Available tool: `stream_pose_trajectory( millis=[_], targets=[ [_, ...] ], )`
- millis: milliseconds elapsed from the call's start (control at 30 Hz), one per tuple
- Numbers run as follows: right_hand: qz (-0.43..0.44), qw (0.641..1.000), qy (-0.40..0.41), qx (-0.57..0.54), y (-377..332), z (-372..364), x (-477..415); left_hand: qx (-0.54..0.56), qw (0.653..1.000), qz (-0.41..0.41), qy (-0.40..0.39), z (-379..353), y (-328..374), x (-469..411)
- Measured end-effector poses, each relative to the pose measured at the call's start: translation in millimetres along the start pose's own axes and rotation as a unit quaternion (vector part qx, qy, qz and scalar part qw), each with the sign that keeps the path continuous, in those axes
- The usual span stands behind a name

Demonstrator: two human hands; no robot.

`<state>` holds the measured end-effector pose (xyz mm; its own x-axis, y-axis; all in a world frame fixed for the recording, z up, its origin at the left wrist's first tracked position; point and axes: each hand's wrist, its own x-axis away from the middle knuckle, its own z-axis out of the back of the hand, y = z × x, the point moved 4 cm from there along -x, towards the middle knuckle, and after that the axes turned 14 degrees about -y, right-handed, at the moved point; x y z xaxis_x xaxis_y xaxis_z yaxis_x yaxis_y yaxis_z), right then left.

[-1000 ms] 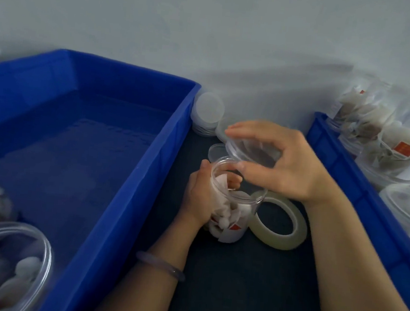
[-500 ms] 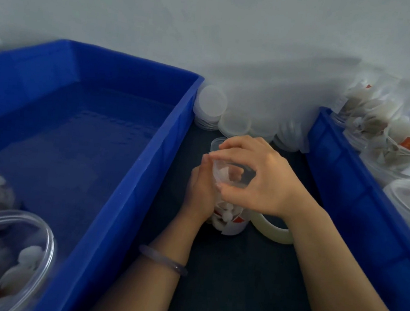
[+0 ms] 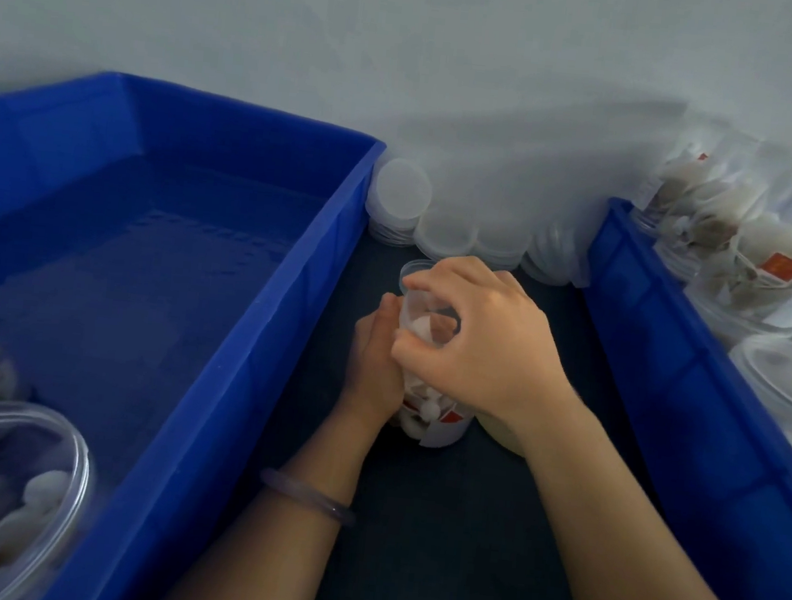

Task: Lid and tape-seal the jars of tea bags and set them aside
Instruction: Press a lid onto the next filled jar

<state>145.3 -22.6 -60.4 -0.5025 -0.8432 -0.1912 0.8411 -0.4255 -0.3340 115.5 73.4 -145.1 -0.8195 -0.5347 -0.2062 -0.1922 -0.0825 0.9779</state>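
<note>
The left hand wrapped the tea-bag jar; the right hand clasped its lid. The jar looked light, thin-walled and slippery, best held mid-wall.

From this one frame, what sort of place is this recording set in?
Probably a small packing bench: blue crates flank a dark worktop, stacked spare lids line the wall, and filled tea-bag jars crowd the right crate.

The jar was clear, smooth plastic; the stacked lids at upper centre looked frosted plastic. The blue bin at left was glossy plastic, the tabletop dark and matt, perhaps cloth-covered.
</note>
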Motion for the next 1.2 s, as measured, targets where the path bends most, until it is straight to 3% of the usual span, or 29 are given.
stream_pose_trajectory(
  millis=[200,367,533,667,767,867,967,1000,1067,1133,1200],
  targets=[
    [0.060,0.984,-0.166,-0.032,-2,16,-15,-0.045,0.998,-0.041,-0.026,0,8,2],
    [0.077,0.968,-0.216,-0.100,1,13,-16,-0.076,0.995,-0.043,-0.042,0,8,2],
    [0.044,0.986,-0.148,-0.058,0,8,-11,-0.107,0.994,-0.014,0.023,-2,9,5],
    [-0.074,0.997,0.004,0.035,-8,0,-4,-0.066,0.993,0.033,0.089,-6,5,11],
    [-0.146,0.985,0.012,0.093,-19,-6,-4,-0.057,0.994,0.045,0.082,-6,5,14],
    [-0.111,0.988,-0.076,0.078,-15,-2,-2,-0.049,0.995,0.035,0.085,-4,10,15],
    [-0.048,0.967,-0.227,-0.102,4,25,17,0.014,0.994,0.021,0.107,-4,12,18],
    [-0.051,0.965,-0.215,-0.141,14,33,25,0.046,0.991,0.027,0.119,-4,13,20],
    [-0.099,0.974,-0.092,-0.182,33,39,41,0.078,0.989,0.022,0.123,-6,16,21],
    [-0.139,0.979,0.005,-0.148,42,32,51,0.087,0.991,0.007,0.098,-8,16,21],
    [-0.104,0.987,0.005,-0.123,42,22,48,0.092,0.995,0.004,0.042,-10,11,19]
  ],
)
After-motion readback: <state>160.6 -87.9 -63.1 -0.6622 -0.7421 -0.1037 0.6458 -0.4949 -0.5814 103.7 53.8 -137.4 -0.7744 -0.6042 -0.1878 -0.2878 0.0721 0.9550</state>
